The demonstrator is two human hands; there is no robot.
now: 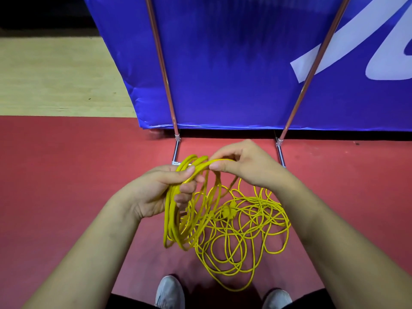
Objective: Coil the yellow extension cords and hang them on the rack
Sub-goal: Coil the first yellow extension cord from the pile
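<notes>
Between both hands (153, 192) (249, 166), yellow cord coil (170, 219); loose tangle (229, 211) beneath.

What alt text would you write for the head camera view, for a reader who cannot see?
A person's left hand grips coiled loops of yellow extension cord while the right hand pinches the next loop. The loose cord lies tangled on the red floor, before a blue banner on a metal frame.
</notes>
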